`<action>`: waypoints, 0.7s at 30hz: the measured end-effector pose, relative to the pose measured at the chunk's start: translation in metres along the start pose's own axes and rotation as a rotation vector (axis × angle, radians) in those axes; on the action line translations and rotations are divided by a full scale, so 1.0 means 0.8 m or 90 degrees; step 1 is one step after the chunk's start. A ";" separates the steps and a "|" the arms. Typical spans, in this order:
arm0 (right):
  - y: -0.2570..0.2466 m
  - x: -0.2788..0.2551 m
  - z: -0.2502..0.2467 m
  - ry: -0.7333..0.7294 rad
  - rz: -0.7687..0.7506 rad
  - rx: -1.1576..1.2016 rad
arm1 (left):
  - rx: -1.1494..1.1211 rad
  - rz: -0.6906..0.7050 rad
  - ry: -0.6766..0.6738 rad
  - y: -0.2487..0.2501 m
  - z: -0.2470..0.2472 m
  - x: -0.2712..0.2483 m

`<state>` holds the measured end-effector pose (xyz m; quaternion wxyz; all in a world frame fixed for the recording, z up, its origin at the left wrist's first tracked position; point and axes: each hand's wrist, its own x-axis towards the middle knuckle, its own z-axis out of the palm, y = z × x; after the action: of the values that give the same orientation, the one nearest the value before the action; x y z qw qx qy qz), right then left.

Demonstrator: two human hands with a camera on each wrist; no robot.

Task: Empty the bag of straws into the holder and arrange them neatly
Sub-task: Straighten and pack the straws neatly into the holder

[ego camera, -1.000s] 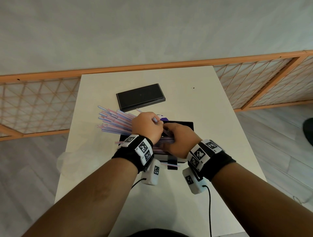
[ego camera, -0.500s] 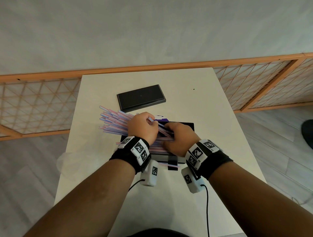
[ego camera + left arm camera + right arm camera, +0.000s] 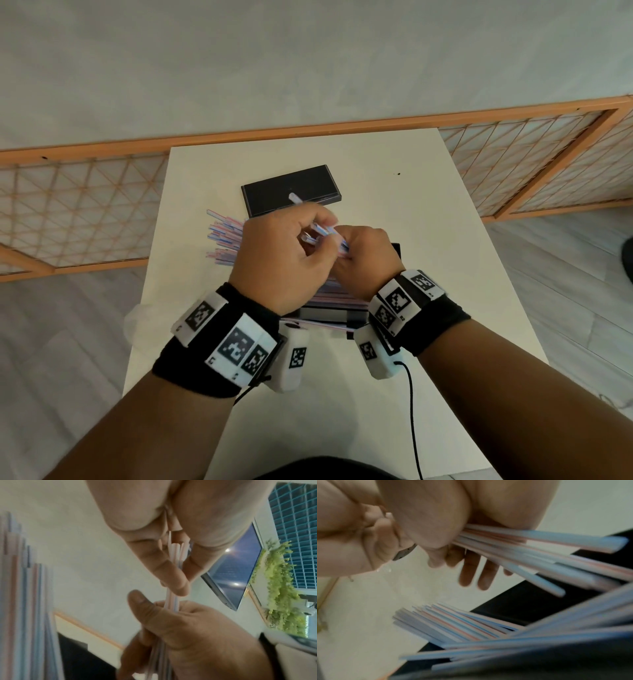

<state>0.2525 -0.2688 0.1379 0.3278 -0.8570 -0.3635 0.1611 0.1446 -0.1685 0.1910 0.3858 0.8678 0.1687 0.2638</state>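
Both hands are lifted above the black holder (image 3: 325, 312) and share a small bundle of striped straws (image 3: 323, 233). My left hand (image 3: 303, 240) pinches the bundle's upper end between thumb and fingers (image 3: 178, 582). My right hand (image 3: 347, 248) is curled round its lower part, thumb (image 3: 140, 601) alongside the straws (image 3: 171, 601). Below, many more pink, blue and white straws (image 3: 224, 240) lie across the holder, their ends fanning out past its left side. The right wrist view is blurred, with the held straws (image 3: 539, 553) leaving the palm and the pile (image 3: 453, 622) underneath.
A flat black lid (image 3: 291, 193) lies on the white table (image 3: 411, 222) behind the hands. A crumpled clear bag (image 3: 137, 318) hangs at the table's left edge. An orange-framed lattice fence (image 3: 85, 212) runs behind the table.
Both hands were down on the straw pile in the holder. They have risen together, taking a small bundle of straws up off the pile.
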 end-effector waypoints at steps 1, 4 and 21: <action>-0.001 0.001 -0.001 0.010 0.005 0.003 | -0.008 0.002 0.017 0.003 -0.008 0.000; -0.006 -0.002 -0.005 0.009 -0.025 -0.021 | -0.029 -0.018 0.118 0.007 -0.033 0.002; -0.009 -0.028 0.040 -0.137 -0.105 -0.302 | -0.080 -0.278 -0.093 -0.085 -0.029 -0.046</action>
<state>0.2170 -0.2668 0.1198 0.0893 -0.8551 -0.4926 0.1344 0.0953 -0.1297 0.1400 0.4981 0.8020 0.3070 0.1205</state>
